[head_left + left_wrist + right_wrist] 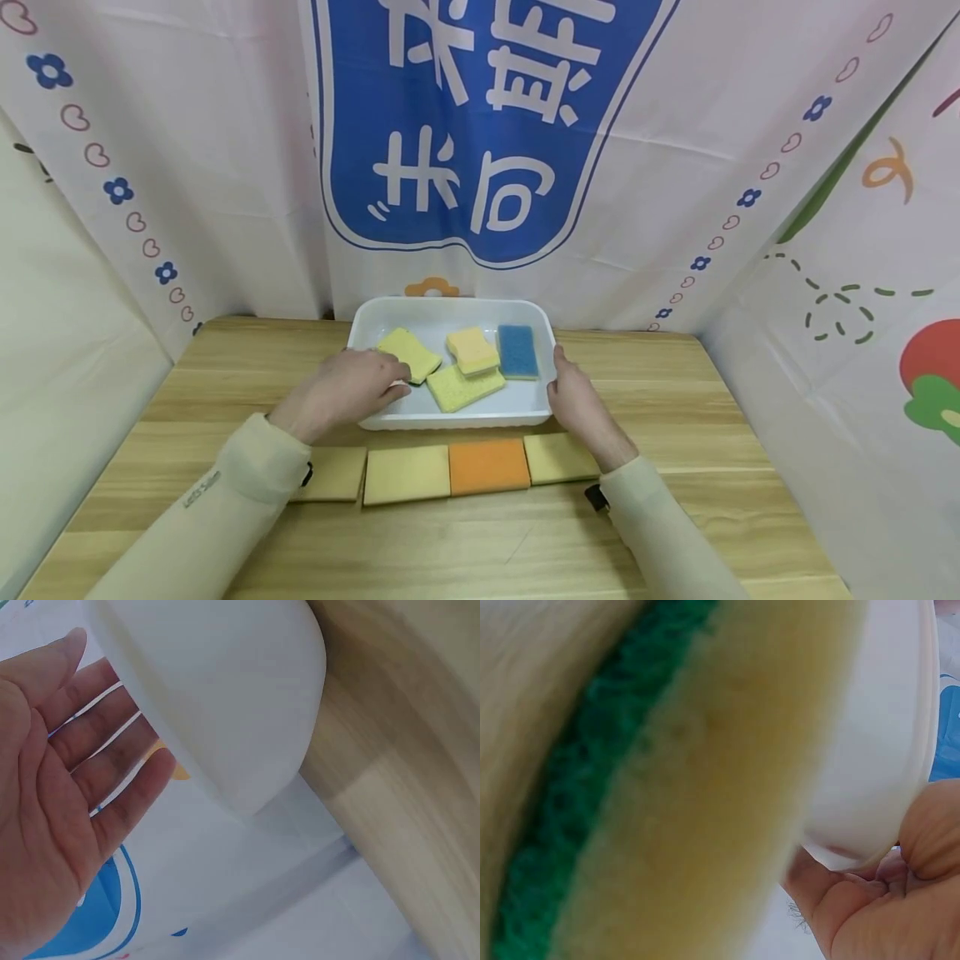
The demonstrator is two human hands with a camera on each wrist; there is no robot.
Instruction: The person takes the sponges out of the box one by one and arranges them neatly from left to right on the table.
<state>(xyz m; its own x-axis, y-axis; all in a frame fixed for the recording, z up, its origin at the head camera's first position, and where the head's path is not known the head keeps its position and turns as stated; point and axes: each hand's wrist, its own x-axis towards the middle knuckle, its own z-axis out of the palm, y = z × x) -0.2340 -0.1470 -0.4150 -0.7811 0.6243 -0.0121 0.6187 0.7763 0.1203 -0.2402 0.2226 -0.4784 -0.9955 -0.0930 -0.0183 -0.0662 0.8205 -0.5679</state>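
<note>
We see the yellow sponge lying at the left of the white tub, the left hand beside it with fingers loosely spread; we cannot tell whether they touch it. The right hand grips the tub's right rim, thumb and fingers either side of the wall. We judge the sponge light, squashy and hard to damage, best pinched across its side edges, and the tub fairly stiff, smooth and steadiest held by its rim.

1 tub, 8 sponges: 4 inside (3 yellow, 1 blue), 4 on table (3 yellow, 1 orange); 1 left hand, 1 right hand
</note>
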